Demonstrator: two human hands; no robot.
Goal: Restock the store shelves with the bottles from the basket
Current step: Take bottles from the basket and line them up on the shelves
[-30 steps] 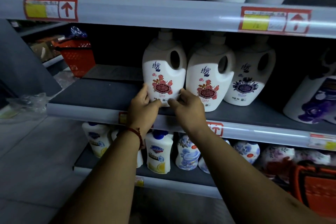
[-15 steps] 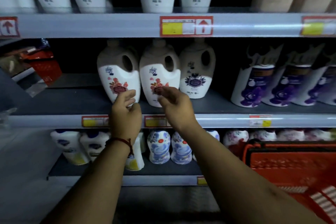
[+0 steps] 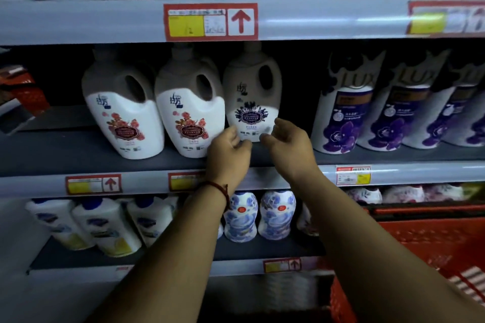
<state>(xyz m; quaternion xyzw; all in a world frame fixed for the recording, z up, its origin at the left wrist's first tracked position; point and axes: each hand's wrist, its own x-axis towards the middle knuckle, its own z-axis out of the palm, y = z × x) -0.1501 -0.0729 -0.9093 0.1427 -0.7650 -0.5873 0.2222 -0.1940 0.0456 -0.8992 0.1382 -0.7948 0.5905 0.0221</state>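
Left hand (image 3: pixel 227 157) and right hand (image 3: pixel 290 148), loosely curled and apart, flank smooth handled jug (image 3: pixel 251 98).

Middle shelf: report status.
Left hand and right hand loosely curled, flanking purple-label bottle; no grip seen. Bottle upright on shelf. Red-label bottle close beside it.

— What is worn on the arms?
— A thin dark-red cord bracelet (image 3: pixel 218 188) round the left wrist, with a small knot or bead on one side.
— Sleeves?
— Both the left forearm (image 3: pixel 170 257) and the right forearm (image 3: pixel 367 238) are bare down to the lower edge of view.
— And the grips?
— The left grip (image 3: pixel 227 157) and right grip (image 3: pixel 288 149) are bare too.
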